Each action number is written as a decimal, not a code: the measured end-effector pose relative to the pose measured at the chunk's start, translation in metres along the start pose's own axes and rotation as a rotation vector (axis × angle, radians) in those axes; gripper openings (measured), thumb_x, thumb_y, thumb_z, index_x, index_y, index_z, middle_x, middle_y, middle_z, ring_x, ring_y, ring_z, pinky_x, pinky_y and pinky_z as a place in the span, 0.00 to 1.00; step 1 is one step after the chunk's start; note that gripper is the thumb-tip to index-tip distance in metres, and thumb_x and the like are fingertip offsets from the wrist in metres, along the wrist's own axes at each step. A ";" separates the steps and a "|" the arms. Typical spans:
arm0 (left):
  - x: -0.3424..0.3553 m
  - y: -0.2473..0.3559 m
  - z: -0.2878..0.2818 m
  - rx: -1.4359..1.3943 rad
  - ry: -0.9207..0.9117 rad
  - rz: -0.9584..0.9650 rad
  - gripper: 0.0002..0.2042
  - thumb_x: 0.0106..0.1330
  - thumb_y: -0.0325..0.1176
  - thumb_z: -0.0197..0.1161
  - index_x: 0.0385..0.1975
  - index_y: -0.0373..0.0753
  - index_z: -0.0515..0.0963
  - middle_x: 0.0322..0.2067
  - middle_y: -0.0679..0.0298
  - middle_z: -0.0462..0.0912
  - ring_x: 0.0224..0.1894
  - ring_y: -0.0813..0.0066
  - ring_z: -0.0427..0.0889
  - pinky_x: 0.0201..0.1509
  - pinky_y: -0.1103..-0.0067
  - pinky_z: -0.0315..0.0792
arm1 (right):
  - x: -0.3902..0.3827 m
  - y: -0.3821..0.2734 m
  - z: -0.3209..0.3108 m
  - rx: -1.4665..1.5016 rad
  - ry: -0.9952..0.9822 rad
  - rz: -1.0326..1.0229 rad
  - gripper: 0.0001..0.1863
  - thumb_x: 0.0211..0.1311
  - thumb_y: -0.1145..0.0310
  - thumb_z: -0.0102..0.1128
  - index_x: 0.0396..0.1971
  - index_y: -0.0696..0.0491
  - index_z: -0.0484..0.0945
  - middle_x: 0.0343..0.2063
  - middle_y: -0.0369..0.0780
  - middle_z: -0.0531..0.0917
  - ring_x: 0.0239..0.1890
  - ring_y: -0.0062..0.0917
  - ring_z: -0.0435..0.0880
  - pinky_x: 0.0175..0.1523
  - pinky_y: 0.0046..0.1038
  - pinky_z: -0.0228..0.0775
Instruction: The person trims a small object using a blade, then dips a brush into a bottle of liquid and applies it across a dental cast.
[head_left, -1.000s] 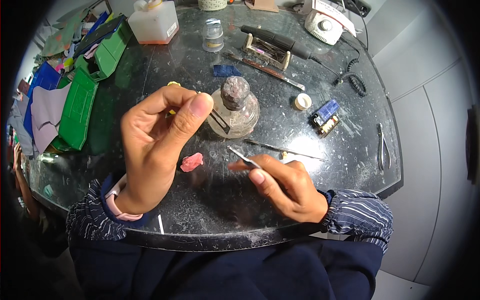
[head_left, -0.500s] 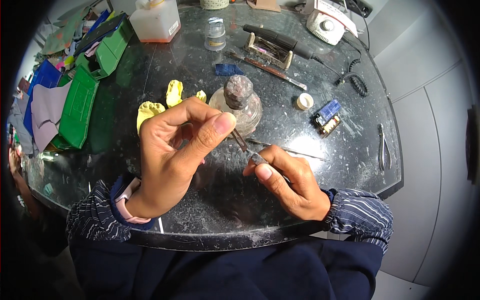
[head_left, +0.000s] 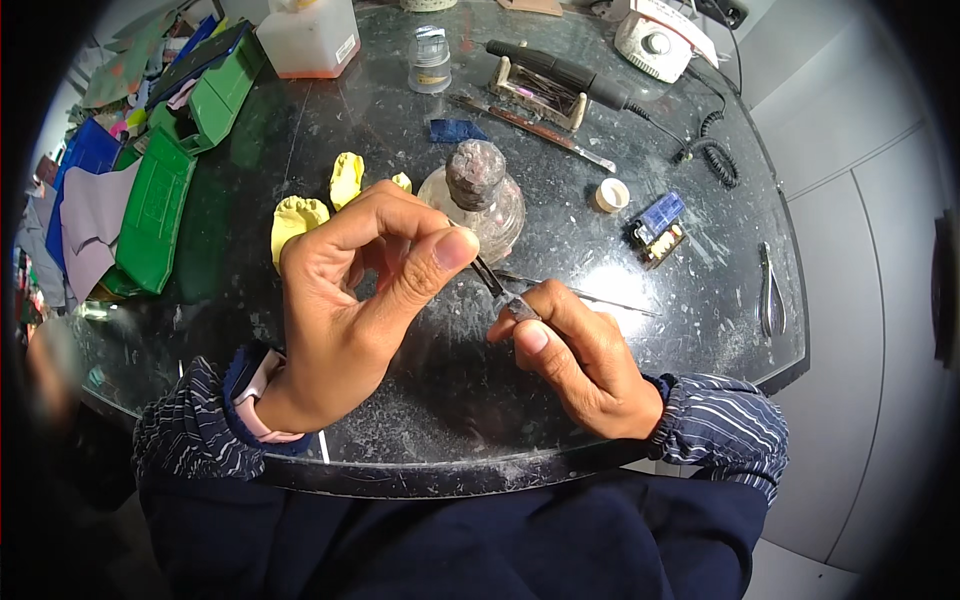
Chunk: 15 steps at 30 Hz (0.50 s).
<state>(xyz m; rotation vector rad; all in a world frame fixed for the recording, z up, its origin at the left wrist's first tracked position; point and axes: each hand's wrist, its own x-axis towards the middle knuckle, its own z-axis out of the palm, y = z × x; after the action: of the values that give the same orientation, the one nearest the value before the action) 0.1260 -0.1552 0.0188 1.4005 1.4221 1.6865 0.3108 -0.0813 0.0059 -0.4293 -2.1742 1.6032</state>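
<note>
Thin metal tool [head_left: 497, 288] just in front of the glass burner [head_left: 478, 200], tip running up under the left hand [head_left: 350, 300]. Right hand [head_left: 570, 355] pinches the tool's handle between thumb and fingers. Left thumb and fingers pressed together; what they hold is hidden. Yellow casts [head_left: 298, 218] left of the burner, small white cap [head_left: 612, 194] right of it, on the dark table [head_left: 420, 400].

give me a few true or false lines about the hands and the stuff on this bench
1. The right hand holds a thin metal tool. True.
2. The left hand lies flat on the bench. False: it is raised, thumb and fingers pinched together.
3. Yellow casts lie behind the left hand. True.
4. The glass burner lies tipped on its side. False: it stands upright.
5. The pliers are in the right hand. False: they lie at the bench's right edge.
</note>
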 end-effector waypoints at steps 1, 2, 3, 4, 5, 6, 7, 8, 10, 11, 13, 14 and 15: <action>0.000 0.001 -0.004 0.047 -0.048 0.005 0.06 0.61 0.28 0.60 0.25 0.34 0.75 0.23 0.71 0.71 0.24 0.90 0.62 0.29 0.88 0.56 | 0.000 -0.001 0.000 0.001 -0.001 0.000 0.10 0.69 0.65 0.44 0.38 0.56 0.70 0.19 0.42 0.75 0.20 0.31 0.77 0.28 0.28 0.66; 0.000 0.001 -0.006 0.094 -0.096 0.009 0.06 0.63 0.27 0.57 0.27 0.33 0.73 0.27 0.67 0.72 0.27 0.87 0.64 0.33 0.86 0.59 | 0.000 -0.002 0.001 -0.006 -0.005 0.013 0.10 0.69 0.65 0.44 0.39 0.56 0.70 0.19 0.42 0.74 0.20 0.32 0.77 0.28 0.28 0.66; 0.000 0.001 -0.006 0.094 -0.097 0.007 0.06 0.63 0.27 0.57 0.27 0.33 0.73 0.27 0.67 0.72 0.27 0.87 0.64 0.33 0.86 0.59 | 0.000 -0.002 0.001 -0.012 -0.007 0.027 0.10 0.69 0.65 0.44 0.39 0.56 0.69 0.19 0.42 0.74 0.20 0.32 0.77 0.28 0.28 0.66; 0.000 0.001 -0.006 0.109 -0.101 0.021 0.06 0.63 0.28 0.58 0.27 0.33 0.73 0.27 0.67 0.72 0.27 0.87 0.64 0.32 0.86 0.59 | 0.000 -0.002 0.001 -0.011 -0.007 0.028 0.10 0.69 0.65 0.44 0.39 0.56 0.69 0.19 0.42 0.74 0.20 0.32 0.77 0.28 0.28 0.66; 0.000 0.000 -0.006 0.124 -0.105 0.036 0.06 0.63 0.28 0.58 0.27 0.32 0.73 0.27 0.67 0.72 0.27 0.87 0.64 0.32 0.86 0.59 | 0.001 -0.001 0.001 -0.008 -0.013 0.036 0.11 0.69 0.64 0.43 0.40 0.56 0.69 0.18 0.42 0.74 0.19 0.32 0.76 0.27 0.28 0.66; 0.001 0.001 -0.006 0.124 -0.106 0.034 0.06 0.63 0.28 0.58 0.27 0.32 0.73 0.27 0.67 0.72 0.27 0.87 0.64 0.32 0.86 0.59 | 0.000 -0.001 0.001 -0.006 -0.018 0.043 0.11 0.69 0.64 0.43 0.40 0.56 0.68 0.18 0.42 0.73 0.18 0.32 0.76 0.27 0.29 0.65; 0.001 0.001 -0.005 0.125 -0.120 0.023 0.06 0.63 0.28 0.58 0.27 0.32 0.72 0.27 0.67 0.71 0.27 0.87 0.64 0.32 0.87 0.59 | 0.000 -0.002 0.001 -0.004 -0.018 0.044 0.11 0.69 0.64 0.43 0.40 0.56 0.68 0.18 0.42 0.73 0.18 0.32 0.76 0.27 0.29 0.65; 0.001 0.002 -0.005 0.127 -0.134 0.013 0.06 0.63 0.28 0.58 0.28 0.32 0.72 0.27 0.67 0.71 0.27 0.87 0.64 0.32 0.87 0.59 | 0.000 -0.002 0.001 -0.038 -0.023 0.040 0.11 0.69 0.64 0.43 0.41 0.56 0.68 0.17 0.42 0.73 0.18 0.32 0.76 0.26 0.28 0.65; 0.000 0.002 -0.005 0.121 -0.137 0.009 0.06 0.63 0.28 0.58 0.28 0.32 0.72 0.26 0.67 0.71 0.26 0.87 0.65 0.31 0.87 0.59 | -0.001 -0.001 0.002 -0.069 -0.030 0.038 0.11 0.69 0.64 0.43 0.41 0.56 0.68 0.17 0.41 0.73 0.17 0.32 0.76 0.25 0.28 0.64; -0.001 0.002 -0.005 0.115 -0.139 0.009 0.06 0.63 0.28 0.57 0.28 0.32 0.72 0.26 0.67 0.71 0.26 0.88 0.65 0.30 0.88 0.59 | -0.002 0.001 0.003 -0.099 -0.027 0.012 0.11 0.69 0.64 0.43 0.41 0.56 0.68 0.16 0.41 0.72 0.17 0.32 0.75 0.24 0.28 0.64; -0.001 0.002 -0.003 0.121 -0.144 0.029 0.05 0.63 0.27 0.57 0.28 0.32 0.72 0.26 0.67 0.71 0.25 0.88 0.65 0.29 0.89 0.59 | -0.004 0.001 0.005 -0.135 -0.018 -0.010 0.11 0.69 0.64 0.43 0.41 0.56 0.68 0.16 0.41 0.72 0.16 0.32 0.75 0.24 0.28 0.64; -0.002 0.002 -0.002 0.130 -0.147 0.049 0.05 0.63 0.27 0.57 0.28 0.32 0.72 0.26 0.66 0.71 0.24 0.88 0.65 0.27 0.89 0.60 | -0.006 0.001 0.005 -0.097 0.000 -0.004 0.11 0.69 0.64 0.43 0.40 0.56 0.68 0.16 0.41 0.72 0.16 0.32 0.75 0.24 0.28 0.64; -0.002 0.002 -0.002 0.131 -0.147 0.047 0.05 0.63 0.27 0.57 0.28 0.32 0.72 0.26 0.66 0.71 0.24 0.88 0.65 0.27 0.89 0.60 | -0.006 0.001 0.006 -0.056 0.014 0.000 0.11 0.69 0.64 0.43 0.40 0.56 0.68 0.16 0.41 0.72 0.16 0.32 0.75 0.24 0.28 0.64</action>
<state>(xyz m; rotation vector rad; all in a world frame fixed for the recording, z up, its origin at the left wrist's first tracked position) 0.1248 -0.1587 0.0198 1.6063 1.4484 1.5077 0.3130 -0.0887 0.0028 -0.4560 -2.2130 1.5374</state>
